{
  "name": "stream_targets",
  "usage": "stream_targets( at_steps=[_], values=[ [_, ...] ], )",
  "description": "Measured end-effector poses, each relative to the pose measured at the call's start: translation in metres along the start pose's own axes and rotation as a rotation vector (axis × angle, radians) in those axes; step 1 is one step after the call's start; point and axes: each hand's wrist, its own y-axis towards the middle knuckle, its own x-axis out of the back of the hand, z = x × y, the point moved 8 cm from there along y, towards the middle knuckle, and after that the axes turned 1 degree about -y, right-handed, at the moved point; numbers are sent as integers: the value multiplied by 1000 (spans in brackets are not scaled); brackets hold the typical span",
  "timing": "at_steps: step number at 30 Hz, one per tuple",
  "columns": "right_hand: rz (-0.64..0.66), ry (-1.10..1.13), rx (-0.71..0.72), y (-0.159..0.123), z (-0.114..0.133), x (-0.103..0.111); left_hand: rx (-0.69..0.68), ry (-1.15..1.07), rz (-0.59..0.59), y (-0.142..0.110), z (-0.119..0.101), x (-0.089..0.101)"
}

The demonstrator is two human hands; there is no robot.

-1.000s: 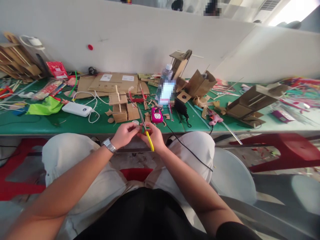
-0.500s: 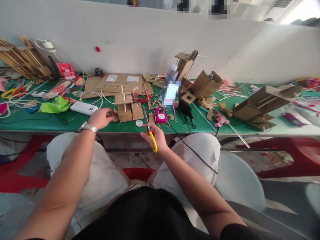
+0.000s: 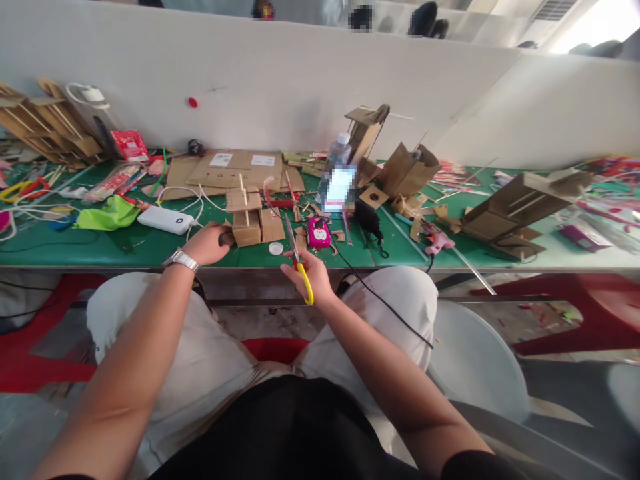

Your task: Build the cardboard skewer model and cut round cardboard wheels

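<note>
My right hand [image 3: 313, 275] holds scissors [image 3: 306, 285] with yellow handles above the table's front edge. Their closed-looking blades point away from me, toward the back of the table. My left hand [image 3: 207, 244] is at the left side of a small cardboard box [image 3: 247, 230], its fingers curled in. Whether those fingers pinch a scrap or just touch the box is hidden. A wooden stick [image 3: 243, 193] stands up from the box. Between the box and the scissors lies a white bottle cap [image 3: 275, 249]. Just right of the blades sits a pink socket block [image 3: 319, 233].
A white power bank [image 3: 166, 219] and a green bag [image 3: 107, 213] lie to the left. Flat cardboard [image 3: 235, 170] is behind. A lit phone [image 3: 340, 189] leans on a bottle [image 3: 342, 150]. Rightward are a pink glue gun [image 3: 439, 243] and cardboard structures [image 3: 520, 207]. A black cable crosses my knee.
My left hand has moved slightly right, up against the small box's left side, and its fingers have curled in more. The right hand keeps the scissors in nearly the same place.
</note>
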Motion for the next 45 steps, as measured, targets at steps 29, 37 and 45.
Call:
stream_targets(
  at_steps=[29,37,45],
  values=[
    [10,-60,-70,8,-19,-1,23,206,69,-2,14,-7],
    [9,-76,-80,8,-16,-2,36,258,65,-2,15,-7],
    [-27,-83,-27,3,2,3,24,278,105,-4,5,-7]
  ],
)
